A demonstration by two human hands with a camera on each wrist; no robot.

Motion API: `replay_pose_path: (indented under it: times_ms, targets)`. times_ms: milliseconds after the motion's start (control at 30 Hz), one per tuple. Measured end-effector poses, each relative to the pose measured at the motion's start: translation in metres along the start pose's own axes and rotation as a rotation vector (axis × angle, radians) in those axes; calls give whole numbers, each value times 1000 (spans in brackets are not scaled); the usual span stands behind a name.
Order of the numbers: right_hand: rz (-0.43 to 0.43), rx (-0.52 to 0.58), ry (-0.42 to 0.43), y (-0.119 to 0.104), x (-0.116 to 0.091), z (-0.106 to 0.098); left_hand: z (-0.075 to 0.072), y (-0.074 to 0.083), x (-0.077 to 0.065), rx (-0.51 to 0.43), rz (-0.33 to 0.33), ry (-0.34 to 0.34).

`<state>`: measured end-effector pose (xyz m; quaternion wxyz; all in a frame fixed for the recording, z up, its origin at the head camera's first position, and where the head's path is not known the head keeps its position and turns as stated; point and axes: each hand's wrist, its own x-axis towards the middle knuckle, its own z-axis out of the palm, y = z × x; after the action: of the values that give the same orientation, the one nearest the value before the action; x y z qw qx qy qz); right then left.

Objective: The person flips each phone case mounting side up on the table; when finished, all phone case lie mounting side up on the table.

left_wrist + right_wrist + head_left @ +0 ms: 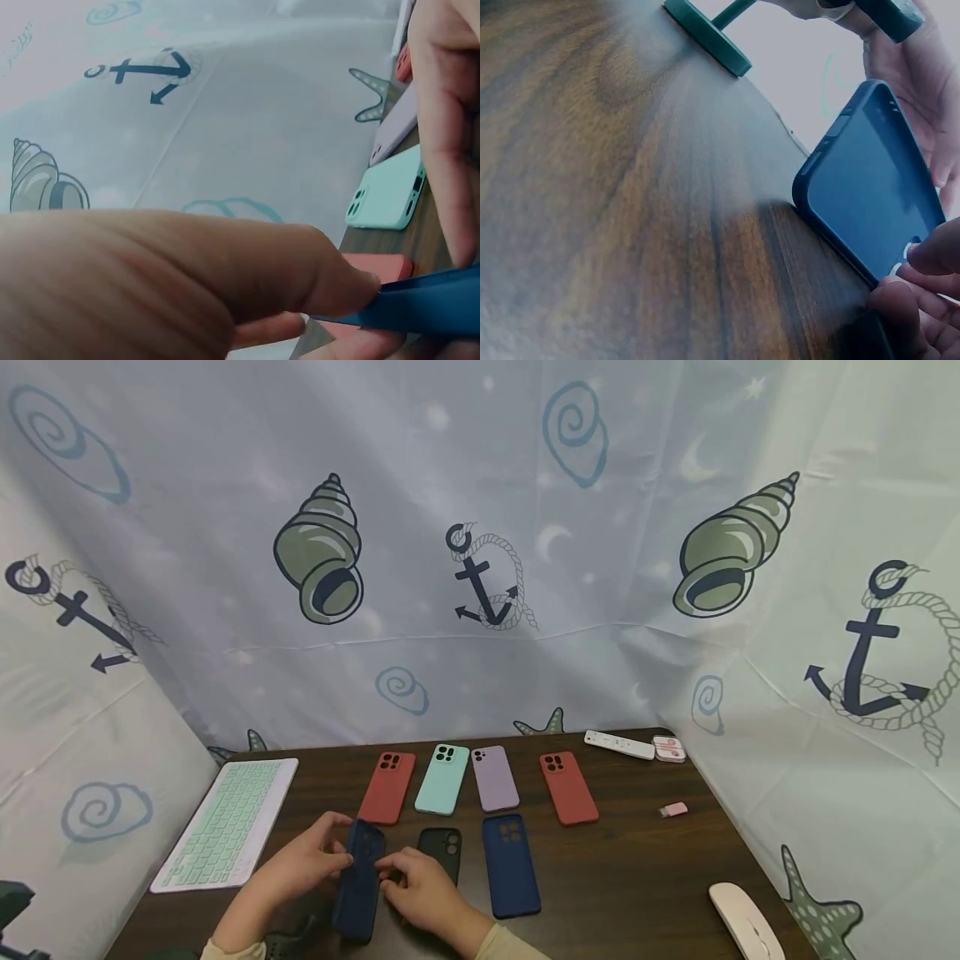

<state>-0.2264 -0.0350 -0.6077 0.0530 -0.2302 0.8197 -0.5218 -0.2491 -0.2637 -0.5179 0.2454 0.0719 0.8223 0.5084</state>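
A dark blue phone case [358, 893] stands tilted over the table's near left part. My left hand [311, 856] grips its left side, the thumb on the edge in the left wrist view. With thumb and fingers, my right hand [426, 889] pinches the opposite edge; the right wrist view shows the case's hollow inner side [866, 191]. Partly hidden behind my right hand is a black phone case [448, 847]. A second blue case [512, 868] lies flat to its right. Beyond the held case lies a red case [387, 789].
Farther back lie a mint case [442, 781], a lilac case [495, 779] and another red case [570, 789]. A keyboard [225, 822] is at left. On the right are a white remote [618, 745], a small box [669, 749], a pink USB stick [673, 810] and a mouse [745, 920].
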Motion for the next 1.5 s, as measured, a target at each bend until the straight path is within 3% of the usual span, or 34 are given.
replay_pose_path:
  times_ms: [367, 567, 733, 900, 1033, 1133, 1233, 1333, 1500]
  targets:
    - [10, -25, 9, -11, 1, 1, -16, -11, -1, 73, -6, 15]
    - [50, 17, 2, -10, 2, 1, -17, -26, 3, 195, -65, 22]
    - [79, 74, 4, -11, 3, 0, -15, -37, 10, 197, -99, 2]
    - [95, 109, 9, -11, 2, -1, -14, -37, 12, 185, -112, 5]
    - [114, 152, -6, -14, 4, -6, -13, -31, 13, 254, -134, 76]
    - [176, 287, -10, -18, 9, -16, -13, -22, 16, 307, -83, 141]
    - [253, 412, 1, -20, 17, -28, -15, -12, 23, 329, 18, 171]
    - [285, 428, 17, -20, 30, -39, -15, -2, 35, 357, 109, 194]
    - [306, 427, 49, -17, 53, -50, -11, 8, 61, 375, 183, 243]
